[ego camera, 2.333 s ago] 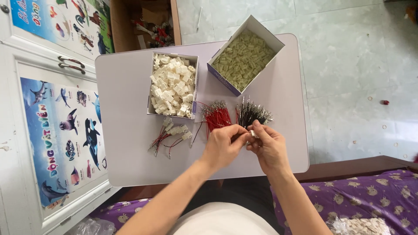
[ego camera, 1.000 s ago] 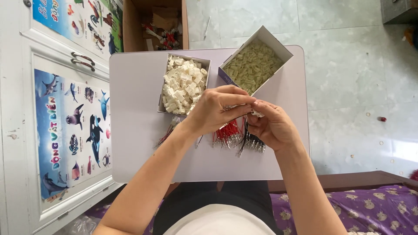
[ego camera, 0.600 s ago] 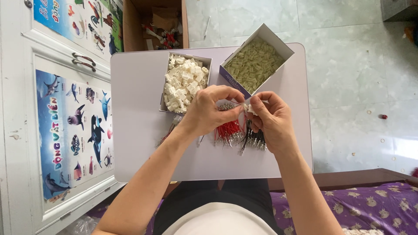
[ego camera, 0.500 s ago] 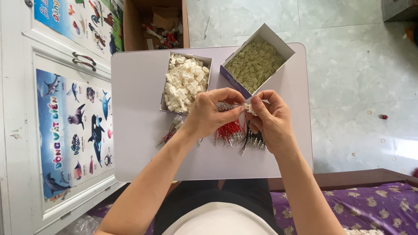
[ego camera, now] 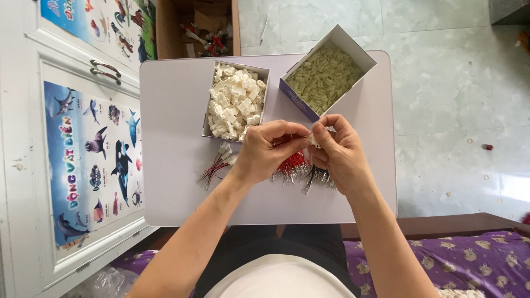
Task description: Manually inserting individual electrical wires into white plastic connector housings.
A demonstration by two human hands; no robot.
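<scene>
Both hands are kept raised above the table (ego camera: 171, 165) since the earlier frame; a small white connector (ego camera: 314, 140) is pinched between left hand (ego camera: 268, 152) and right hand (ego camera: 339, 154), fingertips closed together, wires trailing left.

The hands (ego camera: 309, 152) hide most of the red wire bundle (ego camera: 292, 164) beneath.
</scene>
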